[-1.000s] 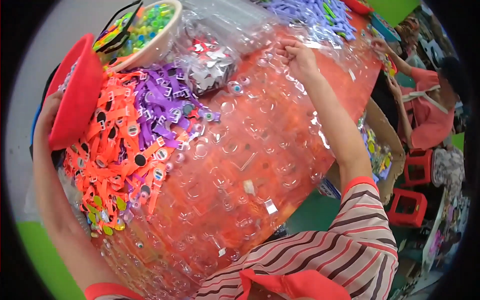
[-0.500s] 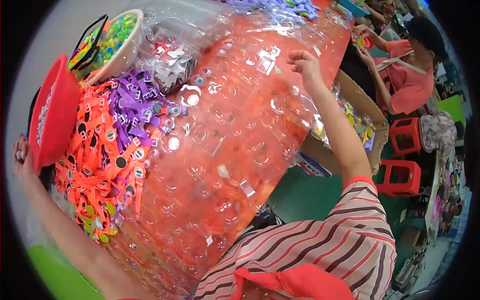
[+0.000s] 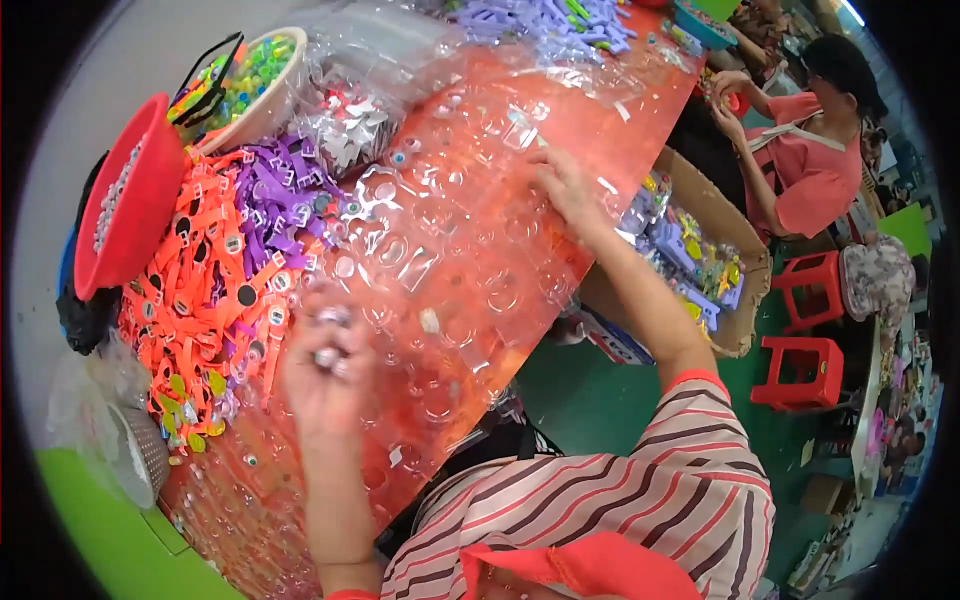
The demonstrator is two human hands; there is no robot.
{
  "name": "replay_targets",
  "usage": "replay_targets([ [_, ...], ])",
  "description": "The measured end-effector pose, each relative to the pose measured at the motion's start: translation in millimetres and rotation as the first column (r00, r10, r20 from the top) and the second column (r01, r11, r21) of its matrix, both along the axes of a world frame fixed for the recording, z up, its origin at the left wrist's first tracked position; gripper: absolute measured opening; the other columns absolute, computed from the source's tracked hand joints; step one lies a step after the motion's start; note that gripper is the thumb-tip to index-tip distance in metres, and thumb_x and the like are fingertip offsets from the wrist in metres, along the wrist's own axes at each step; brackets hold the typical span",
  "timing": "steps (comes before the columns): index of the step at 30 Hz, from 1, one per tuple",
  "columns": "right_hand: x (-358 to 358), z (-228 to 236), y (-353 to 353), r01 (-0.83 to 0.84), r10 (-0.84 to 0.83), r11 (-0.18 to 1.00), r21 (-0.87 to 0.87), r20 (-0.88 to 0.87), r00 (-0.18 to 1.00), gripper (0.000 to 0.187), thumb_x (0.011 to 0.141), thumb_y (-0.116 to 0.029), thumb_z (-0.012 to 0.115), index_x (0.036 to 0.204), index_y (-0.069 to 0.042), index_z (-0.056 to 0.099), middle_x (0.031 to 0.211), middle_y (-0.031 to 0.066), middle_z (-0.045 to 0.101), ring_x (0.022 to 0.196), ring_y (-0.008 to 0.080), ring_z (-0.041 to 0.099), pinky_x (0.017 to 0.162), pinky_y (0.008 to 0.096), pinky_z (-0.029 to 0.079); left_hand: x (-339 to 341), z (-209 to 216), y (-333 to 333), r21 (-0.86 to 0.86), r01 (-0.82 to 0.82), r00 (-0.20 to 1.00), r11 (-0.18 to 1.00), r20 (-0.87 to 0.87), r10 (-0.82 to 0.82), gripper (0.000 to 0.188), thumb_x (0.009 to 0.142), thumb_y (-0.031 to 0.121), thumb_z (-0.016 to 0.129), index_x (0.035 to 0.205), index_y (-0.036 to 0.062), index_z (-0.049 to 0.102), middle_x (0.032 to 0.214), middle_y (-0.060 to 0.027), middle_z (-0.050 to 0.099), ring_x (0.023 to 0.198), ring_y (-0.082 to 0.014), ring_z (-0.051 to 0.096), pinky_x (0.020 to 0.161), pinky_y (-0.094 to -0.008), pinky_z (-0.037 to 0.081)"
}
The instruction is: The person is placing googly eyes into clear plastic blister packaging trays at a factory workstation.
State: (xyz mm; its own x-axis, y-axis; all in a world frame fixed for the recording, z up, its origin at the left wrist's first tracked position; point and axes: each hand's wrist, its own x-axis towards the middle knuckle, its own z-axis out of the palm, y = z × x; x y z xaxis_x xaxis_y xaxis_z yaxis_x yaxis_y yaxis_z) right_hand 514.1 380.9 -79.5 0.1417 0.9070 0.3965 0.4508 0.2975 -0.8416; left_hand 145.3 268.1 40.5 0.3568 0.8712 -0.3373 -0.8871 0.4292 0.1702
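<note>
My left hand (image 3: 330, 385), smeared by motion, is over the near left part of the red table, with several small shiny balls (image 3: 330, 355) held in its cupped fingers. Clear moulded plastic blister sheets (image 3: 500, 290) cover much of the tabletop beneath both hands. Toward the far right edge, my right hand (image 3: 568, 192) reaches over these sheets with its fingers apart and nothing visible in them. A red basin (image 3: 150, 235) of small pale balls (image 3: 113, 200) tilts at the far left. Beside it lie heaps of orange toy watches (image 3: 190, 310) and purple straps (image 3: 280, 185).
Behind the heaps stand a cream basin (image 3: 285, 95) of green and yellow pieces and a bag of white pieces (image 3: 350, 125). Lilac plastic parts (image 3: 560, 25) lie at the far end. An open carton (image 3: 735, 200) and red stools (image 3: 800, 372) are right, near a co-worker (image 3: 815, 150).
My left hand has left the red basin and swung right over the table, carrying small balls. My right hand has come down and left, nearer the plastic sheets.
</note>
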Motion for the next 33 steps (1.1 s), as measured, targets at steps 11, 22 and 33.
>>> replay_targets([
  [11,5,2,-20,0.068,-0.099,0.995,0.074,0.615,0.782,0.025,0.086,-0.014,0.054,0.109,-0.005,0.057,0.127,0.0158,0.05,0.114,0.0341,0.05,0.095,0.044,0.039,61,-45,-29,0.002,0.19,0.981,0.982,0.035,-0.19,0.017,0.082,0.005,0.052,0.099,0.0067,0.057,0.102,-0.0218,0.059,0.075,-0.0335,0.06,0.047,-0.0357,0.052],
  [22,5,38,-3,-0.029,-0.091,0.987,0.158,0.697,0.711,0.027,0.085,-0.016,0.056,0.11,-0.007,0.057,0.123,0.0125,0.054,0.113,0.0306,0.051,0.092,0.0429,0.041,63,-52,-48,-0.069,0.195,0.978,0.978,0.084,-0.189,0.012,0.084,0.004,0.051,0.095,0.0028,0.055,0.1,-0.0231,0.06,0.088,-0.0406,0.062,0.057,-0.044,0.058],
  [33,-38,45,-107,-0.219,0.164,0.975,-0.04,0.794,0.586,0.042,0.079,-0.015,0.06,0.118,-0.004,0.051,0.13,0.0159,0.046,0.118,0.0292,0.046,0.098,0.0414,0.035,57,-55,-78,-0.097,0.246,0.964,0.964,0.126,-0.233,0.01,0.084,0.001,0.052,0.093,0.0006,0.055,0.095,-0.0231,0.057,0.087,-0.0401,0.061,0.057,-0.0459,0.058],
])
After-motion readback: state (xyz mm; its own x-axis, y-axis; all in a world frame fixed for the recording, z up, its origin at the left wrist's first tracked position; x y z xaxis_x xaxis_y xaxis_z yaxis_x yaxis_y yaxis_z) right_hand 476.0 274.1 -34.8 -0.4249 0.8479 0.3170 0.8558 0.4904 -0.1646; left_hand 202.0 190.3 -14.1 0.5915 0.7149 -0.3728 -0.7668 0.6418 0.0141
